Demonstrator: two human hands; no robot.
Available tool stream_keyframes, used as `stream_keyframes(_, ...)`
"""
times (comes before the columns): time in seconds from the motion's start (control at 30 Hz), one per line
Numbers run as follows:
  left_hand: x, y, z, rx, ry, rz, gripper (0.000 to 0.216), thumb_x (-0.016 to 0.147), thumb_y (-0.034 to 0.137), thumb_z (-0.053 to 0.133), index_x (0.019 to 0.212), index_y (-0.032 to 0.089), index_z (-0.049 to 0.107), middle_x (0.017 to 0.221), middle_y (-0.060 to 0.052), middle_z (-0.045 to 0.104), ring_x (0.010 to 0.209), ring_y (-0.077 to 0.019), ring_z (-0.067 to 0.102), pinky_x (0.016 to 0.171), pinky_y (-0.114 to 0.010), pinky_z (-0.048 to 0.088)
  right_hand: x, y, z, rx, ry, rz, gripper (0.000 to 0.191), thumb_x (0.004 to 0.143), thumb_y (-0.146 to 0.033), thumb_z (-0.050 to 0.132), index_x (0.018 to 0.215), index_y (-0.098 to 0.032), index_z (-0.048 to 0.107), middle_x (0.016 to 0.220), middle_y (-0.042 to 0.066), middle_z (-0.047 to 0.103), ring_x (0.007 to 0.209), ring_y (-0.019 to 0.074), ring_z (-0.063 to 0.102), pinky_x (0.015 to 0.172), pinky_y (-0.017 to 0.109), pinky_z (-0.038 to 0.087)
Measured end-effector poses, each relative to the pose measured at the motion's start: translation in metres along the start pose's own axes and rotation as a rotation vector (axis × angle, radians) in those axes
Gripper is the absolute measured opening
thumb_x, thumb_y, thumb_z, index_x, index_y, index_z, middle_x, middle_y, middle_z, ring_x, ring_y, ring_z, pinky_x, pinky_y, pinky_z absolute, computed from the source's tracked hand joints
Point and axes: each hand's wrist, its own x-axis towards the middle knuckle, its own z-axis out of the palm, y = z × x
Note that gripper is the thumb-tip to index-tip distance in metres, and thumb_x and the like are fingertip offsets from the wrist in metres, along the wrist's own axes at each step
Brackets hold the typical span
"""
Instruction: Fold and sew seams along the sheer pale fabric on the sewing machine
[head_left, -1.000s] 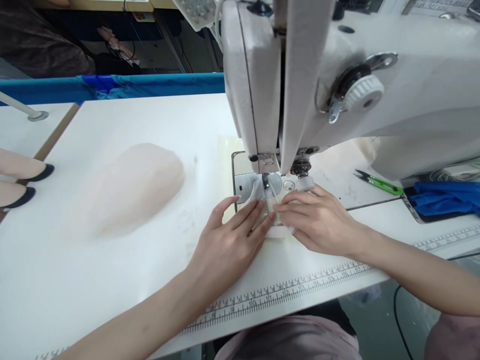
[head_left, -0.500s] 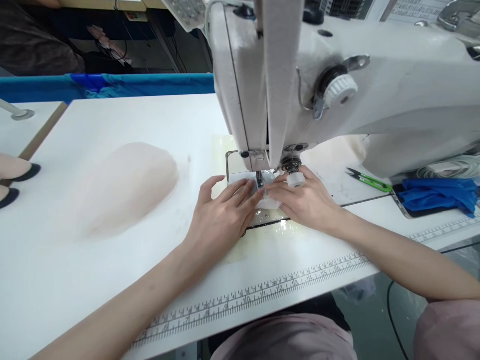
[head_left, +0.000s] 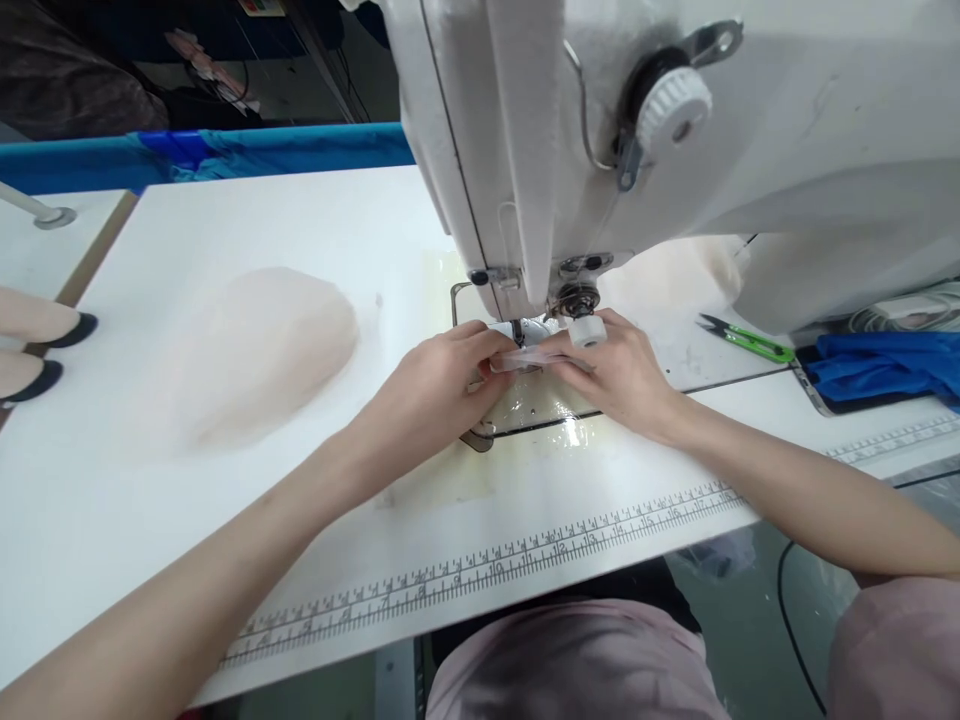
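Observation:
A white industrial sewing machine (head_left: 675, 130) fills the upper right, its needle and presser foot (head_left: 517, 328) above a metal plate (head_left: 540, 405). My left hand (head_left: 431, 385) and my right hand (head_left: 619, 370) meet just in front of the foot. Both pinch a small pale, translucent fabric piece (head_left: 523, 360) between their fingertips, holding it slightly off the plate. A white ring-like thimble (head_left: 586, 331) sits on a finger of my right hand. Most of the fabric piece is hidden by my fingers.
A mound of pale peach fabric pieces (head_left: 255, 350) lies on the white table (head_left: 225, 520) to the left. Green thread snips (head_left: 746, 341) and blue cloth (head_left: 885, 365) lie at right. A printed ruler (head_left: 525, 565) runs along the front edge. Two black-tipped forms (head_left: 45, 355) at far left.
Both hands moved forward from the table edge to the presser foot. The flat fingers of before have curled into a pinch that lifts the small fabric piece.

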Motion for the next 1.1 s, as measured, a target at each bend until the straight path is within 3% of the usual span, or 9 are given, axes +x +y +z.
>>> stream_keyframes(0.17,0.011,-0.006,-0.001,-0.114,-0.006,0.031,0.022,0.088,0.029,0.05,0.088,0.021,0.071,0.085,-0.002,0.06,0.068,-0.012,0.055,0.056,-0.023,0.043,0.001,0.001,0.001,-0.046,-0.008,0.03,0.024,0.095,-0.022,0.048,0.092,-0.022,0.071,0.073,-0.001,0.069,0.064,0.0147,0.055,0.08,0.032,0.044)
stream_keyframes(0.33,0.009,-0.008,0.002,-0.171,-0.017,0.049,0.033,0.092,0.033,0.047,0.072,0.018,0.069,0.08,-0.003,0.057,0.067,-0.012,0.054,0.058,-0.024,0.043,0.0,0.0,0.0,-0.013,0.018,-0.003,0.025,0.095,-0.023,0.049,0.088,-0.023,0.072,0.066,-0.003,0.067,0.063,0.0137,0.057,0.084,0.032,0.042)
stream_keyframes(0.43,-0.002,-0.009,0.012,0.007,0.072,0.193,0.03,0.094,0.031,0.047,0.081,0.02,0.072,0.084,-0.005,0.058,0.072,-0.015,0.054,0.065,-0.029,0.045,-0.003,-0.002,-0.003,0.046,0.014,-0.088,0.021,0.091,-0.018,0.052,0.088,-0.024,0.072,0.078,-0.004,0.073,0.071,0.0138,0.062,0.087,0.034,0.041)
stream_keyframes(0.53,-0.017,-0.008,0.023,0.36,0.23,0.368,0.02,0.093,0.026,0.051,0.099,0.025,0.07,0.091,-0.006,0.065,0.084,-0.0207,0.057,0.075,-0.037,0.044,-0.006,-0.005,-0.005,0.008,0.027,-0.218,0.022,0.088,-0.012,0.051,0.085,-0.021,0.071,0.093,-0.003,0.074,0.086,0.0159,0.065,0.086,0.034,0.041)
stream_keyframes(0.67,-0.031,-0.002,0.029,0.646,0.321,0.442,0.025,0.09,0.018,0.054,0.112,0.024,0.064,0.113,-0.004,0.069,0.104,-0.0243,0.06,0.084,-0.041,0.041,-0.007,-0.008,-0.007,-0.055,0.039,-0.296,0.024,0.089,-0.011,0.049,0.083,-0.019,0.071,0.096,-0.001,0.075,0.091,0.0169,0.065,0.086,0.035,0.042)
stream_keyframes(0.8,-0.035,0.003,0.029,0.664,0.295,0.444,0.027,0.091,0.013,0.051,0.116,0.017,0.061,0.118,-0.008,0.068,0.117,-0.025,0.058,0.089,-0.042,0.041,-0.007,-0.009,-0.008,-0.084,0.023,-0.294,0.025,0.089,-0.011,0.048,0.086,-0.021,0.071,0.096,-0.002,0.075,0.086,0.0163,0.065,0.085,0.035,0.042)
stream_keyframes(1.1,-0.031,-0.002,0.032,0.587,0.338,0.426,0.023,0.092,0.014,0.053,0.113,0.018,0.063,0.112,-0.007,0.07,0.113,-0.0223,0.061,0.095,-0.041,0.039,-0.005,-0.01,-0.008,-0.11,0.055,-0.309,0.022,0.09,-0.011,0.05,0.087,-0.019,0.07,0.096,-0.003,0.075,0.079,0.0142,0.065,0.088,0.034,0.042)
